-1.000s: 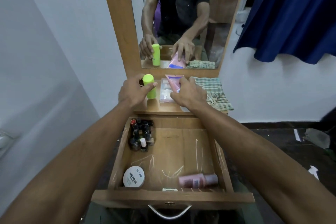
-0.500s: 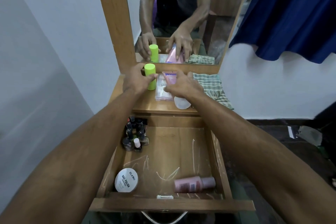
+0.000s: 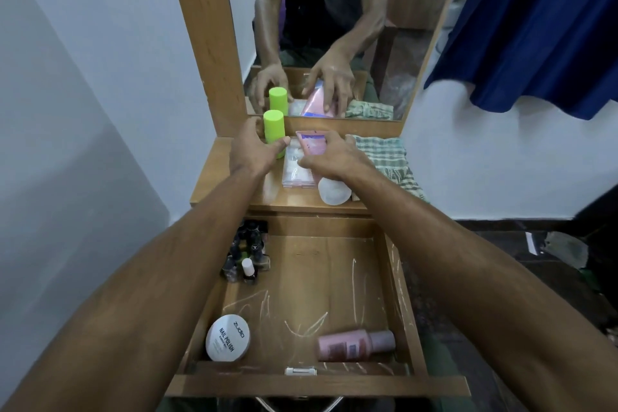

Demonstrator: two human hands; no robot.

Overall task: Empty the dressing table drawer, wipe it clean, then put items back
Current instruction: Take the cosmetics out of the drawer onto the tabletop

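Gripping green bottle point(image 3: 275, 130) w/ left hand point(image 3: 249, 152); right hand point(image 3: 334, 159) pinching pink tube point(image 3: 309, 144) on tabletop point(image 3: 227, 184).

Surface, far: bottle point(image 3: 274, 130) at left, flat case point(image 3: 296, 165) beside it, tube point(image 3: 312, 147) on the case, cloth point(image 3: 384, 160) at right.
Surface, near edge: cap point(image 3: 334, 192) just right of the case.
Drawer point(image 3: 398, 294), far left corner: small bottles point(image 3: 249, 252).
Drawer, near left: round tin point(image 3: 228, 338).
Drawer, near right: bottle on its side point(image 3: 354, 344).
Behind the surface: mirror point(image 3: 334, 10).
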